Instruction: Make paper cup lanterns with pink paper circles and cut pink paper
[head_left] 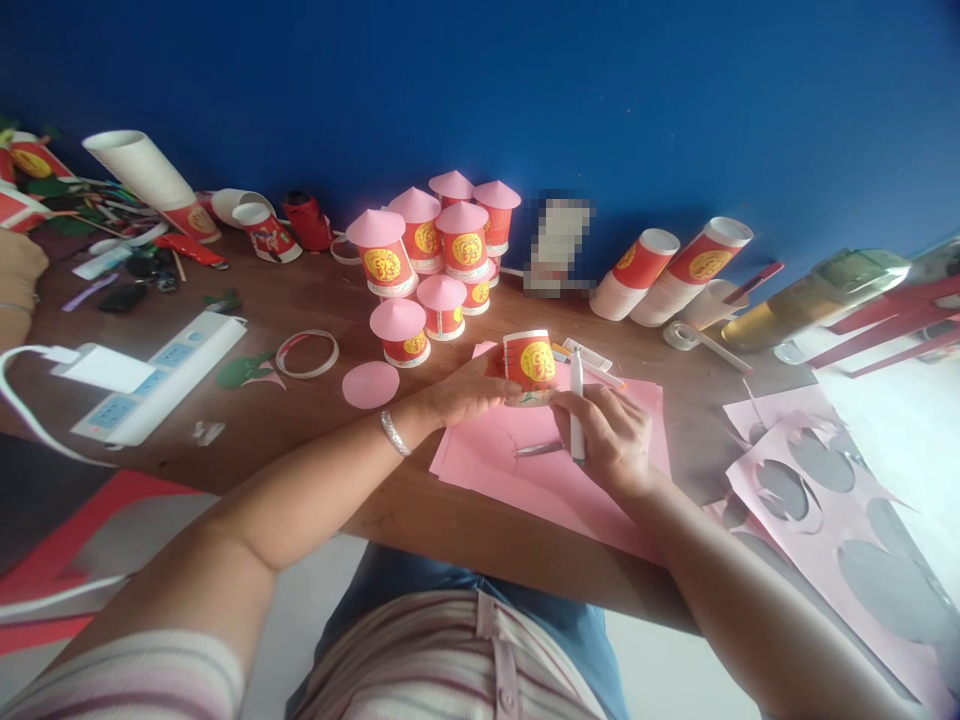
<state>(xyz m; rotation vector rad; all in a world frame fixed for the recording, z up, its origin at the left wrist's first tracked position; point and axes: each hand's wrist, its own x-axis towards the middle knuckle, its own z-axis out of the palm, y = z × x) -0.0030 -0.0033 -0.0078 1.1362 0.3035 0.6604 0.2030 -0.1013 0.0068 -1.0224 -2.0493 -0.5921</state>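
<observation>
My left hand (466,392) grips a red paper cup (529,364) with a yellow emblem, held mouth-down on a pink paper sheet (525,470). My right hand (611,435) touches the cup's base with its fingertips and holds a white pen (576,405) upright. A faint drawn line and a thin metal tool (538,450) lie on the pink sheet just below the cup. A cut pink paper disc (370,384) lies to the left on the wooden table (315,420).
Several red cups capped with pink cones (439,250) stand behind. Stacks of red cups (671,268) lie at the right, tape rolls (307,353) and a white power strip (161,375) at the left. Pink sheets with round holes (825,500) lie right.
</observation>
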